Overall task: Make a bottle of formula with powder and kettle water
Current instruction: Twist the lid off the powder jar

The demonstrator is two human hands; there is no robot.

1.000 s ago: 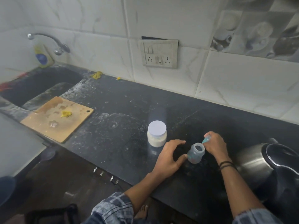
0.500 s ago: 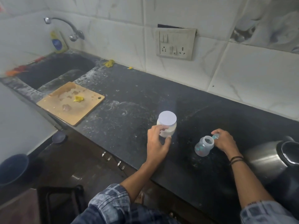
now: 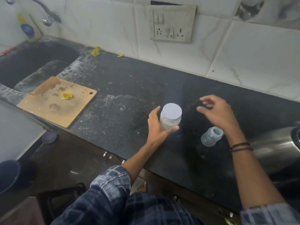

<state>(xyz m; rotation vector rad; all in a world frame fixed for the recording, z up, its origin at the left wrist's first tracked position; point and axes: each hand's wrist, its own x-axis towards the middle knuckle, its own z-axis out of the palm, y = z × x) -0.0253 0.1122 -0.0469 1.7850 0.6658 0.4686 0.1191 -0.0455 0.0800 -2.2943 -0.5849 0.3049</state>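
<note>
A clear powder jar [image 3: 170, 120] with a white lid stands on the black counter [image 3: 129, 88]. My left hand [image 3: 156, 127] grips it from the left, thumb under its near side. The small uncapped baby bottle [image 3: 211, 136] stands to the right with something blue-green inside. Above and behind the bottle, my right hand [image 3: 215, 113] hovers with loosely spread fingers, holding nothing, between jar and bottle. The steel kettle [image 3: 276, 148] sits at the right edge, partly cut off.
A wooden cutting board [image 3: 56, 103] with yellow scraps lies near the sink [image 3: 32, 62] at the left, under a tap [image 3: 48, 15]. A socket plate [image 3: 172, 24] is on the tiled wall. The counter's front edge runs diagonally below my arms.
My left hand moved from beside the bottle to the jar and took hold of it. My right hand let go of the bottle and rose toward the jar.
</note>
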